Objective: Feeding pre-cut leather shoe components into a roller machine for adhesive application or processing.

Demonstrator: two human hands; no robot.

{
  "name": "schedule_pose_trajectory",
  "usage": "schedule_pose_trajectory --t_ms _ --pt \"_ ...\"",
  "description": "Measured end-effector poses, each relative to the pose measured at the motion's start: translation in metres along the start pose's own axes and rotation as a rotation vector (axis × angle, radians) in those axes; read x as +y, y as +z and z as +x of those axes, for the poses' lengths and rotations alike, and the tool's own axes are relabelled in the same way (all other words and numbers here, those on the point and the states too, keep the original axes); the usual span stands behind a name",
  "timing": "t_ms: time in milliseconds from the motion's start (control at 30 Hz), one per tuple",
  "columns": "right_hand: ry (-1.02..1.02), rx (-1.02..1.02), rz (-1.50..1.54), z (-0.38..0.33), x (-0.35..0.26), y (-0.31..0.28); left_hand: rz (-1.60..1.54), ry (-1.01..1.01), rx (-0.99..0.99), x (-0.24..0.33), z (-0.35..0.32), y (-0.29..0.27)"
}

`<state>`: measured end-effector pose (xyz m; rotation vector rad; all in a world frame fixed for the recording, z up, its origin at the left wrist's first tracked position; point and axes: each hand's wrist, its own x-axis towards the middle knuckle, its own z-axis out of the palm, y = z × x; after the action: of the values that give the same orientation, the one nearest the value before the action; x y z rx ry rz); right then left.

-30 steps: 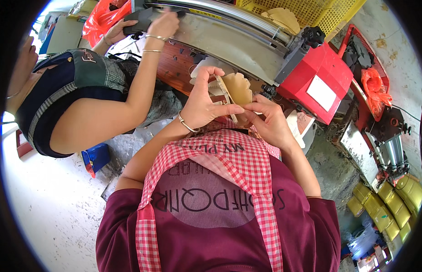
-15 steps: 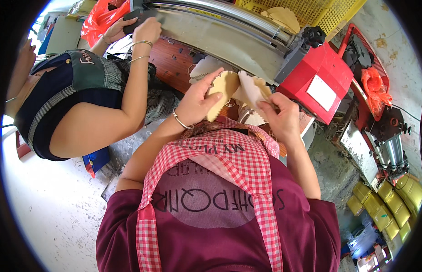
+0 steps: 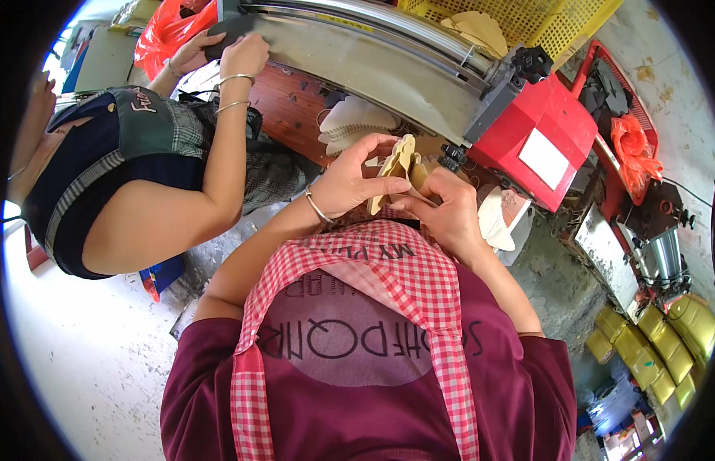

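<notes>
Centre of frame: left hand (image 3: 356,178) and right hand (image 3: 443,213) both pinch one tan cutout (image 3: 398,165), fingers closed narrowly on it, just below the grey roller machine (image 3: 388,54). One pale stack (image 3: 356,121) lies beside it. Upper left: a co-worker's two hands (image 3: 219,52) rest on the machine. One yellow crate (image 3: 519,19) sits at top

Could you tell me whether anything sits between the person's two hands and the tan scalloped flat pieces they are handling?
Nothing visible does. The left hand and the right hand both grip the tan scalloped flat pieces directly, held up in front of the long grey metal roller machine.
</notes>
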<state>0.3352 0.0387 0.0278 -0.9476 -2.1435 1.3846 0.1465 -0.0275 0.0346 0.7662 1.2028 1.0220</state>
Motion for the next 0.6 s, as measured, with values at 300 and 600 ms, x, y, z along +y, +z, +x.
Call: schedule_pose_trajectory --t_ms 300,600 --pt "-0.245 -0.037 -0.173 -0.002 -0.007 0.005 0.049 0.066 0.002 -0.003 0.002 0.004" --pt "-0.062 0.029 0.029 -0.001 -0.011 -0.025 0.356 0.064 -0.003 -0.004 -0.001 -0.033"
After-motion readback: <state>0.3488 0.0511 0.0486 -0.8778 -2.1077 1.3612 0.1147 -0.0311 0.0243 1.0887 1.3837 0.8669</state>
